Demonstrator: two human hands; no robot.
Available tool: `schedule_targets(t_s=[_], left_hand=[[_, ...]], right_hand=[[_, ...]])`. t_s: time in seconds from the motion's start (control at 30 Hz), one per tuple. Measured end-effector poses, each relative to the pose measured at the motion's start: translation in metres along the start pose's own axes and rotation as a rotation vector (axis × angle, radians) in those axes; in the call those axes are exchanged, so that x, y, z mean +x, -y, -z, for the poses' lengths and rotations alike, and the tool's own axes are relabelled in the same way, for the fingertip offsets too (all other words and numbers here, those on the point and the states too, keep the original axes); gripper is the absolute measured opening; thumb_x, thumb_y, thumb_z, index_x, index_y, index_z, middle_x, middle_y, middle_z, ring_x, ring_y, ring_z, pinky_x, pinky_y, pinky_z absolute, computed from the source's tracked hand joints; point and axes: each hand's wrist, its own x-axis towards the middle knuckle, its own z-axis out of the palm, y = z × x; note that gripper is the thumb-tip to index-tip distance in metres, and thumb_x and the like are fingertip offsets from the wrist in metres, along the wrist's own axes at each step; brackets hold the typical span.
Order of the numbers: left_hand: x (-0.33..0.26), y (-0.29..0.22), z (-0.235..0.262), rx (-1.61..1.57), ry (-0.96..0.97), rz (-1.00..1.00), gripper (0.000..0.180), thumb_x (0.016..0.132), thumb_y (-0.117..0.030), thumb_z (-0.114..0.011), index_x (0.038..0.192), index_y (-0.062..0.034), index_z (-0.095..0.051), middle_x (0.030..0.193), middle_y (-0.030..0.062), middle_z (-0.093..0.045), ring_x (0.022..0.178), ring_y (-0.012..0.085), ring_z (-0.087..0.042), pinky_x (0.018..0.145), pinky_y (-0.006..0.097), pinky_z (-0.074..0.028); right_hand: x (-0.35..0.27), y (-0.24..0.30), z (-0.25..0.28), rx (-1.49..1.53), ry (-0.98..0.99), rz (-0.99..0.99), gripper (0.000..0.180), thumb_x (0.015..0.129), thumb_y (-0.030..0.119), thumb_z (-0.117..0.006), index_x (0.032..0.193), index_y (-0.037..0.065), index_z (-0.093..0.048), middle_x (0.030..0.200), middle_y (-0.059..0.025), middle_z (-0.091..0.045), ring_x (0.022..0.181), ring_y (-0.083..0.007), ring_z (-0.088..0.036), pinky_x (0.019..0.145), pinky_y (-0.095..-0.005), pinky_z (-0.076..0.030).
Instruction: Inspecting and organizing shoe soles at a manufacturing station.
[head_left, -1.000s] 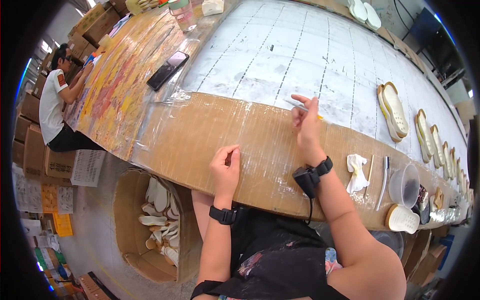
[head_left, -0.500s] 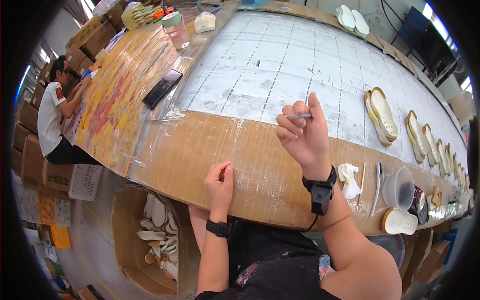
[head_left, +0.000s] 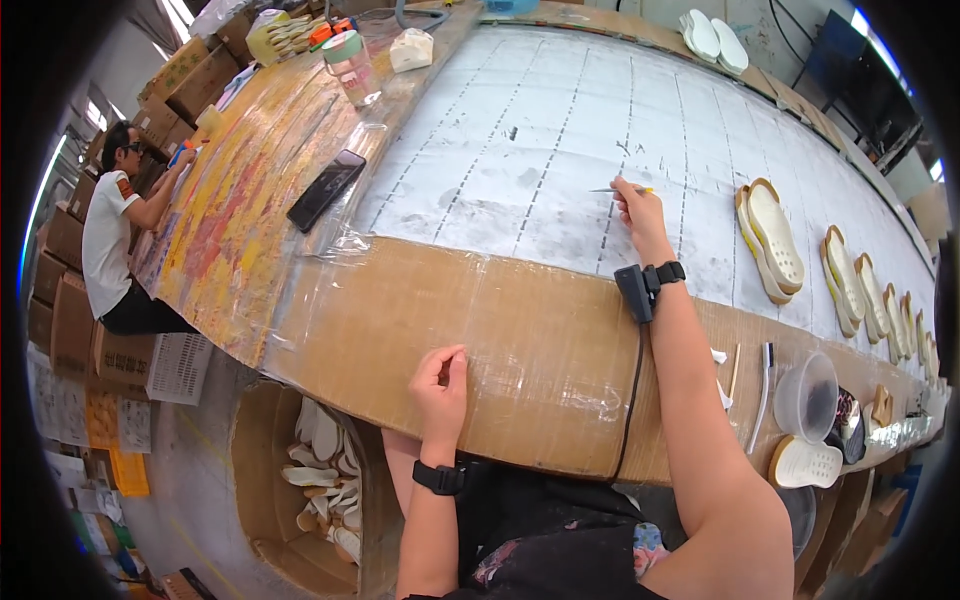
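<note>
My right hand (head_left: 640, 212) is stretched out over the white sheet (head_left: 480, 130) with dashed lines. Its fingers pinch a slim pointed tool (head_left: 600, 190) with a yellow end; its exact kind is too small to tell. Loosely curled, my left hand (head_left: 440, 385) rests at the near cardboard strip (head_left: 520, 340), thumb against forefinger, and nothing shows in it. To the right of my right hand lies a pair of white shoe soles (head_left: 770, 240) with brown rims and small holes. A row of similar soles (head_left: 845, 280) runs on to the right.
Right of my forearm lie a thin wooden stick (head_left: 735, 370), a toothbrush-like brush (head_left: 763, 395), a clear plastic tub (head_left: 805, 395) and a loose sole (head_left: 805, 462). A phone (head_left: 325, 190) and a bottle (head_left: 352, 68) stand left. A box of soles (head_left: 265, 480) is below; a person (head_left: 125, 220) sits far left.
My right hand has reached forward from its raised, palm-up pose, turning over so the tool points left above the sheet. The left hand has stayed nearly still.
</note>
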Motion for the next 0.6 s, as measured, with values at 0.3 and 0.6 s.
schedule_targets(t_s=[0.3, 0.6], left_hand=[[-0.002, -0.009, -0.007, 0.053, 0.064, 0.077, 0.009, 0.082, -0.002, -0.051, 0.086, 0.0032, -0.058, 0.084, 0.0052, -0.056, 0.076, 0.0105, -0.052, 0.068, 0.021, -0.043], [-0.007, -0.005, -0.015, 0.068, 0.049, 0.020, 0.008, 0.080, -0.005, -0.055, 0.084, 0.0005, -0.060, 0.082, 0.0053, -0.057, 0.071, 0.0102, -0.054, 0.060, 0.021, -0.044]], right_hand=[[-0.001, 0.005, 0.003, -0.183, 0.041, 0.045, 0.031, 0.075, 0.031, -0.062, 0.078, 0.000, -0.064, 0.066, -0.0028, -0.059, 0.056, -0.0072, -0.046, 0.052, -0.0208, -0.037], [0.003, -0.004, 0.011, -0.317, 0.065, 0.044, 0.029, 0.076, 0.030, -0.061, 0.079, 0.001, -0.065, 0.063, 0.0006, -0.057, 0.049, -0.0030, -0.040, 0.042, -0.0183, -0.030]])
